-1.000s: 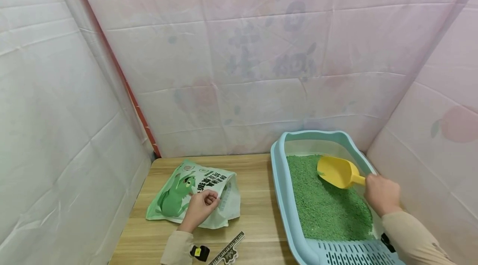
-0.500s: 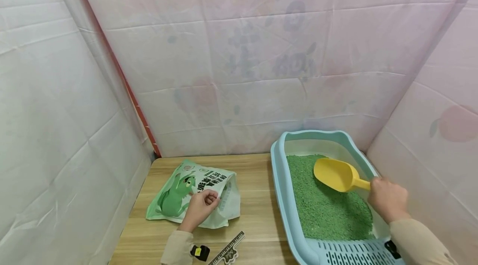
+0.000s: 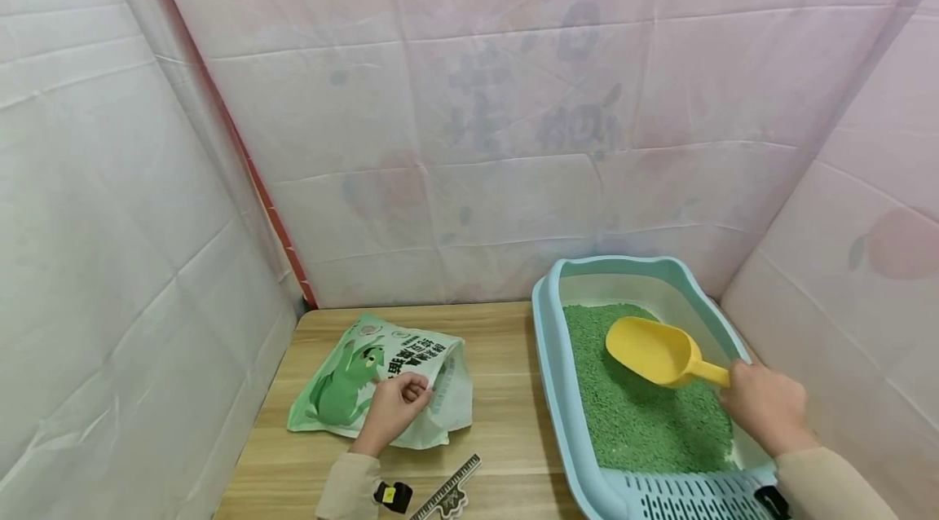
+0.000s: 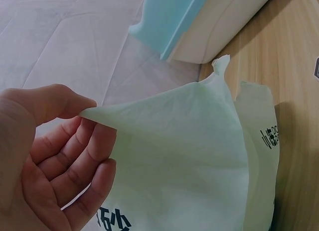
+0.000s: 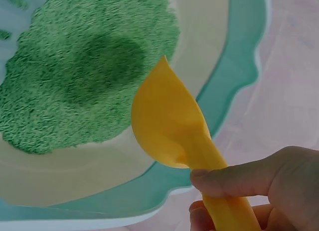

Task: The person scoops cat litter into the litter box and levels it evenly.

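1 yellow scoop (image 3: 651, 350), shifted nearer, in right hand (image 3: 766, 406)

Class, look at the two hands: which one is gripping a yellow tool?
The right hand: it grips the yellow scoop by its handle above the green granules. The left hand instead pinches the edge of the bag.

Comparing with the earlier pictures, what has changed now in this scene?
The yellow scoop and the right hand gripping it shifted slightly lower in the head view; nothing was grasped or released. The left hand pinching the bag, and the blue tray, stayed in place.
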Action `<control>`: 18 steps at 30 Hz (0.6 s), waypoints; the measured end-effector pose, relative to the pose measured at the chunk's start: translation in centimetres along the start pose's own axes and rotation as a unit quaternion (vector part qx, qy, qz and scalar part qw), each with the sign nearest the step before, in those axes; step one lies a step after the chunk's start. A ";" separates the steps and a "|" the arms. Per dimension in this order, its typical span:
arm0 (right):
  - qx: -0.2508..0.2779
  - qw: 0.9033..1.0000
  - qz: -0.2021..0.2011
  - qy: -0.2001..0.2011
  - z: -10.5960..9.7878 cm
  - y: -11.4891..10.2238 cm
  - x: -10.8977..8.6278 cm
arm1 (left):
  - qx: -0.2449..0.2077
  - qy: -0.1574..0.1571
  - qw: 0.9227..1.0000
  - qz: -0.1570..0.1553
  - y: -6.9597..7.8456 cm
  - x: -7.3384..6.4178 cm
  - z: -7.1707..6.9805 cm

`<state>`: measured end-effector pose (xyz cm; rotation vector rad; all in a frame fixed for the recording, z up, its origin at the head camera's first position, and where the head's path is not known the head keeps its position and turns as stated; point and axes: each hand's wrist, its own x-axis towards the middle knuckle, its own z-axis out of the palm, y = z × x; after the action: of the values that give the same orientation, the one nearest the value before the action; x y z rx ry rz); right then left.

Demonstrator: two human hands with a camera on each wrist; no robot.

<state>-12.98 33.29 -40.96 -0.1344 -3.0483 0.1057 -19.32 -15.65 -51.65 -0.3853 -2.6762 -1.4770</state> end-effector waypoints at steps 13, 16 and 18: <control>0.015 0.999 0.016 0.029 -2.7 -2.3 -1.2 | 0.004 0.002 1.000 0.000 0.0 0.0 0.0; 0.018 0.999 0.020 0.036 -3.4 -3.0 -1.4 | 0.004 0.003 1.000 0.000 0.0 0.0 0.0; 0.019 0.999 0.020 0.039 -3.9 -3.5 -1.5 | 0.005 0.003 1.000 -0.001 0.0 -0.1 0.0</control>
<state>-11.39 29.92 -37.01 -0.1936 -2.9642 0.1579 -19.26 -15.66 -51.60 -0.3771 -2.6781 -1.4627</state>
